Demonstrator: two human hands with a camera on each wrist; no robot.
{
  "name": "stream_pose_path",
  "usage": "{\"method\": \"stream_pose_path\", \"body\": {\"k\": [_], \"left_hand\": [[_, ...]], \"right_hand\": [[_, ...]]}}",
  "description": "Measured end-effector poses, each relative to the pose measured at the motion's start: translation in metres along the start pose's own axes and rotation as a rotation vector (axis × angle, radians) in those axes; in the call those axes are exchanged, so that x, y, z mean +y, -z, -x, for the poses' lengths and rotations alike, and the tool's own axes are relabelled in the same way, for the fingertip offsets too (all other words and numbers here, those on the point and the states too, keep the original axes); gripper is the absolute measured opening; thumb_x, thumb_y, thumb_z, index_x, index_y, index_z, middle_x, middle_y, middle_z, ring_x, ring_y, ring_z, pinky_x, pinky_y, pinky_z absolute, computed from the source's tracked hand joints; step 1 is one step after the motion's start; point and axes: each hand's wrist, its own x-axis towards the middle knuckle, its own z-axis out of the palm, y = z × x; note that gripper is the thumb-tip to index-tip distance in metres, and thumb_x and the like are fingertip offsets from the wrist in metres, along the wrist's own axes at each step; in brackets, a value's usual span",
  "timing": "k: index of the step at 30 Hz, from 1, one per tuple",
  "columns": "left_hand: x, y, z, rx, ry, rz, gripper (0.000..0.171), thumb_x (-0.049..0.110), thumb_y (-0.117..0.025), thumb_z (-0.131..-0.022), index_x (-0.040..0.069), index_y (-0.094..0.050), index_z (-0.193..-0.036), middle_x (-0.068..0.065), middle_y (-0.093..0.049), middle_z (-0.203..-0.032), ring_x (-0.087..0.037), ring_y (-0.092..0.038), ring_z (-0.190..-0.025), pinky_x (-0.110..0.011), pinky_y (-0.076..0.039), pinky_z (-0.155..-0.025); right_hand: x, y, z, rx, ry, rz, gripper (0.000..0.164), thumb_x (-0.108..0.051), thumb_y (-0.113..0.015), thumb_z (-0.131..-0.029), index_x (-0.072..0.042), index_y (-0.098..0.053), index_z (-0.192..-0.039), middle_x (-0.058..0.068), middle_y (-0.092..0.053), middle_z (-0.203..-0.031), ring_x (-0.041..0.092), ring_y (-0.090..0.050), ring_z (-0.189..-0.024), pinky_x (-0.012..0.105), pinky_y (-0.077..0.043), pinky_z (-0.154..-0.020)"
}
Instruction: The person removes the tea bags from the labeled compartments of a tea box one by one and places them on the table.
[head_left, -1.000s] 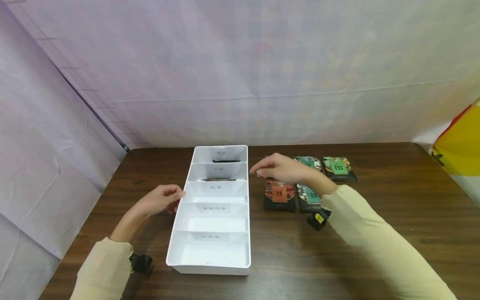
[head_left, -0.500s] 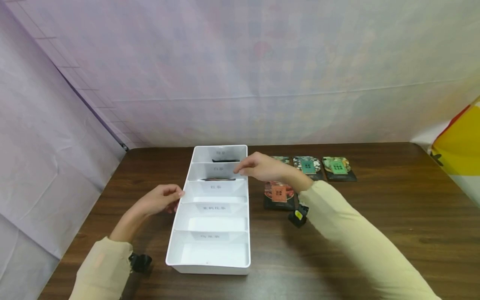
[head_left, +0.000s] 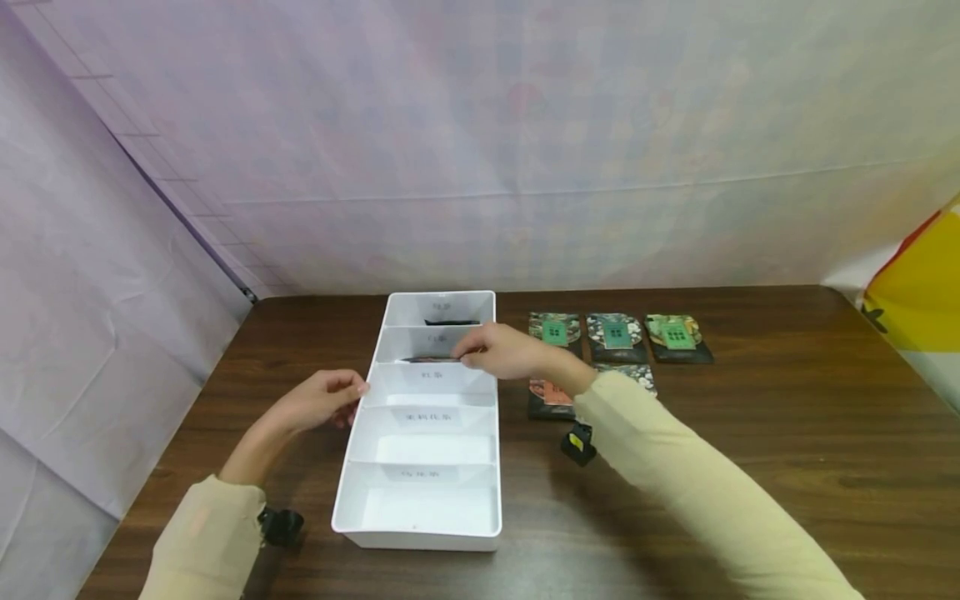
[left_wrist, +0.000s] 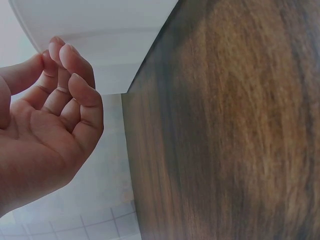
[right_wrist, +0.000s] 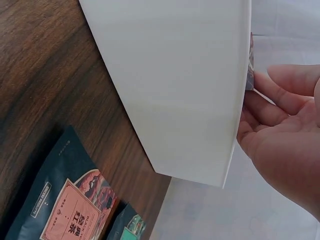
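A flat packet (head_left: 423,360) stands in the second compartment from the far end of a white divided box (head_left: 420,537); little more than its top edge shows, so its face cannot be read. The right hand (head_left: 498,350) reaches over the box's right side with bent fingers at the packet's right end. In the right wrist view the forefinger lies against the packet's edge and the thumb stands slightly apart; whether the hand has a grip on it cannot be told. The left hand (head_left: 322,398) has its fingers curled, thumb and forefinger pinching the box's left rim.

A second packet shows as a thin dark edge (head_left: 452,322) in the farthest compartment. Printed labels on the compartment walls are too faint to read surely.

Right of the box, on the brown table (head_left: 750,392), three green-labelled packets (head_left: 617,335) lie in a row. Nearer, the right arm partly covers a red-labelled packet (head_left: 550,400) and hides most of a further packet (head_left: 637,375). Sleeves run off the bottom edge, and a yellow item (head_left: 918,292) is cut off at the right.
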Motion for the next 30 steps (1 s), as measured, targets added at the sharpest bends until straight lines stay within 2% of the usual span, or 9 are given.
{"method": "stream_pose_path", "body": {"k": [6, 22, 30], "left_hand": [[-0.0004, 0.0, -0.0002, 0.002, -0.002, -0.004, 0.02, 0.008, -0.046, -0.095, -0.01, -0.05, -0.087, -0.007, -0.05, -0.064, -0.015, -0.048, -0.059, -0.028, -0.042, -0.053], [0.0002, -0.0001, 0.0007, 0.003, 0.003, 0.0, 0.02, 0.008, -0.047, -0.095, -0.01, -0.05, -0.088, -0.008, -0.05, -0.064, -0.016, -0.049, -0.059, -0.028, -0.042, -0.053], [0.0037, -0.0008, 0.0015, 0.004, -0.001, 0.006, 0.02, 0.008, -0.046, -0.095, -0.011, -0.049, -0.088, -0.006, -0.05, -0.063, -0.014, -0.048, -0.058, -0.027, -0.041, -0.052]], "right_hand": [[0.0016, -0.0015, 0.0003, 0.008, -0.009, 0.014, 0.028, -0.007, -0.047, -0.094, 0.002, -0.057, -0.119, 0.015, -0.054, -0.121, 0.026, -0.053, -0.109, 0.036, -0.043, -0.087], [0.0004, -0.0014, 0.0019, -0.004, 0.004, 0.012, 0.02, -0.005, -0.048, -0.093, 0.0, -0.06, -0.109, 0.011, -0.059, -0.11, 0.02, -0.056, -0.096, 0.032, -0.045, -0.081], [-0.0038, -0.0005, 0.0008, -0.009, -0.018, 0.036, 0.022, -0.006, -0.047, -0.093, 0.001, -0.06, -0.11, 0.012, -0.058, -0.112, 0.023, -0.055, -0.101, 0.034, -0.044, -0.085]]}}
